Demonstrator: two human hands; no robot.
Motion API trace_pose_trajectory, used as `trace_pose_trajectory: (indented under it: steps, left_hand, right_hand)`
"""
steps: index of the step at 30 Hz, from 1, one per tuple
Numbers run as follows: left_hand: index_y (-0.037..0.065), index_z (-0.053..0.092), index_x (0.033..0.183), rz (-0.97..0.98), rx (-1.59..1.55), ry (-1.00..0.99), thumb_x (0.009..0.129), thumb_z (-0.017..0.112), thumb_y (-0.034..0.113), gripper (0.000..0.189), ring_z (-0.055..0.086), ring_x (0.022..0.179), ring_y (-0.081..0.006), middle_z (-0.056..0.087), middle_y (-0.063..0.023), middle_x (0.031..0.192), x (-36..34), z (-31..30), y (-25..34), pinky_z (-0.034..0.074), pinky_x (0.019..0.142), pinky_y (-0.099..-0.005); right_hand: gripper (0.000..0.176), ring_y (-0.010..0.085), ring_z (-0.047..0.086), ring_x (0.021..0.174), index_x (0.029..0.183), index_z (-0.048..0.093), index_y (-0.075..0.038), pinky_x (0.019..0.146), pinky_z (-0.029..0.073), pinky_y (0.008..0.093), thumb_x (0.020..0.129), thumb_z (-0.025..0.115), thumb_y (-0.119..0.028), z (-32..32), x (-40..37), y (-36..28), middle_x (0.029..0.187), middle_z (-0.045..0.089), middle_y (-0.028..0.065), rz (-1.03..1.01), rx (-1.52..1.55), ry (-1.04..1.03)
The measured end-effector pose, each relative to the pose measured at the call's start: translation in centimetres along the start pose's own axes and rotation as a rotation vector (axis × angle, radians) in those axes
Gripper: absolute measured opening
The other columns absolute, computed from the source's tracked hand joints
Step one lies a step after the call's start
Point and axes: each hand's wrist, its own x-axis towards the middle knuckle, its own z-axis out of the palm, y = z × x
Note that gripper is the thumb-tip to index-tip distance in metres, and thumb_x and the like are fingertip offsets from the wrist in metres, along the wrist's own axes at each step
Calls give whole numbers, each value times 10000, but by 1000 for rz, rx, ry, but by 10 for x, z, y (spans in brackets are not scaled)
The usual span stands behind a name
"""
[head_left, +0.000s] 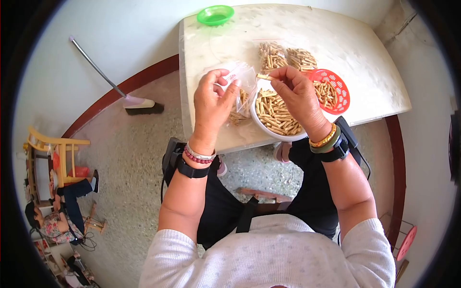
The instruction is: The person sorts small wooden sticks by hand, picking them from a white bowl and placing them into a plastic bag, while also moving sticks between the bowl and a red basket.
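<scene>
My left hand (214, 98) holds the edge of a clear plastic bag (246, 79), its fingers curled, over the table's near left part. Some tan sticks show in or behind the bag's lower part. My right hand (296, 92) pinches a short tan stick (264, 77) between thumb and fingers, just right of the bag. Below it stands a white bowl (257, 119) full of similar short sticks (276, 113). A red perforated basket (341, 93) with more sticks is right of my right hand. Two clear bags of sticks (272, 56) lie behind the bowl.
A green dish (215, 16) sits at the back left of the pale table (336, 36). Left on the floor are a broom (139, 104) and a wooden chair (62, 158). Another person (57, 223) sits at the far left. A red round stool (407, 243) stands at lower right.
</scene>
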Motion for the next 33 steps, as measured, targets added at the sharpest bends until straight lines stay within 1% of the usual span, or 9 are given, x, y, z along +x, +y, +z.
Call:
trace_pose_trajectory:
  steps: [4,5,7,9,11,15,25,30,33]
  left_hand:
    - [37,598,1048,-19,131,-131,767,758,190,358,539,583,-172,592,-64,784,-6,5,2,478,576,-305]
    - [2,593,1100,-10,149,-166,843,673,88,283,498,573,-65,566,-6,742,-7,7,-2,426,548,-216]
    - [-1,588,1107,-30,136,-150,844,646,60,276,499,574,-66,568,-10,708,-5,8,-4,426,547,-222]
    - [-3,584,1113,-47,128,-137,846,619,33,272,501,575,-67,571,-13,675,-4,6,-6,425,547,-228]
    - [19,571,1100,-51,82,-88,830,581,36,271,619,591,-228,632,-131,671,-3,4,-6,499,611,-347]
    - [18,569,1115,-44,109,-66,833,571,20,282,617,590,-229,632,-129,678,-1,0,-8,500,610,-341]
    - [3,562,1157,-59,8,-90,843,581,29,316,616,597,-201,636,-137,703,0,2,-7,500,607,-318]
    - [-1,565,1155,-18,53,-110,839,590,36,319,613,591,-195,641,-133,705,1,-3,-6,499,606,-311]
    - [0,568,1150,-46,68,-150,839,603,54,318,612,586,-201,648,-129,702,1,-3,-6,502,610,-313]
  right_hand:
    - [174,147,579,668,975,627,-39,583,465,284,804,660,-35,9,2,-11,809,621,78,-136,-363,107]
    - [169,200,598,669,963,626,-44,589,476,319,797,654,-27,11,3,-15,831,629,103,-215,-468,106]
    - [121,330,628,700,926,622,-61,619,502,397,806,630,-46,17,6,-17,840,641,158,-346,-584,98]
    - [94,332,630,696,917,619,-66,617,505,398,823,621,-74,23,11,-15,805,640,152,-387,-621,59]
    - [72,332,632,670,874,625,-81,599,507,410,861,599,-147,28,15,-9,721,635,135,-465,-748,16]
    - [89,318,632,648,824,648,-90,576,502,409,855,615,-166,35,20,-8,696,623,114,-541,-839,-65]
    - [193,346,638,786,1020,654,-76,690,525,410,841,587,-50,30,32,-2,885,645,163,-448,-581,68]
    - [169,325,653,769,985,672,-72,697,523,393,830,609,-95,-13,41,22,836,666,149,-228,-658,144]
    - [140,326,652,818,929,687,-69,735,517,407,829,615,-134,-33,39,41,866,674,152,-106,-791,23]
